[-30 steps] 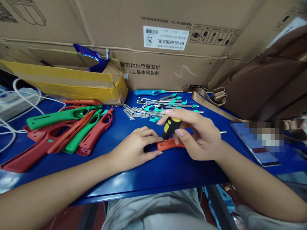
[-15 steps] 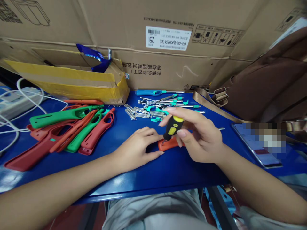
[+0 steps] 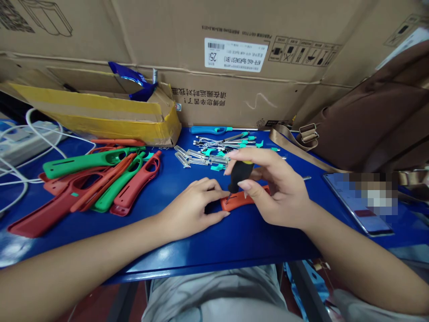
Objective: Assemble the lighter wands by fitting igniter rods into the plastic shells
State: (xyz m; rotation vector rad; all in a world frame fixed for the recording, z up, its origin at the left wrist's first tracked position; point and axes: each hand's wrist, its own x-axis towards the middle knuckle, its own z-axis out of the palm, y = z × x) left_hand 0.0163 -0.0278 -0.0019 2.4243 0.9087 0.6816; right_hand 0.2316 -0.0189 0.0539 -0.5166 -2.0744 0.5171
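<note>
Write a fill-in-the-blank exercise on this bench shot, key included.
1. The right hand holds a screwdriver over a lighter casing coloured ____.
2. The left hand is at the casing's ____ end.
3. The smartphone lies to the ____ of both hands.
4. The long-barrelled lighter beside the large cardboard box has a ____ handle.

Missing words: orange; left; right; blue.
</note>
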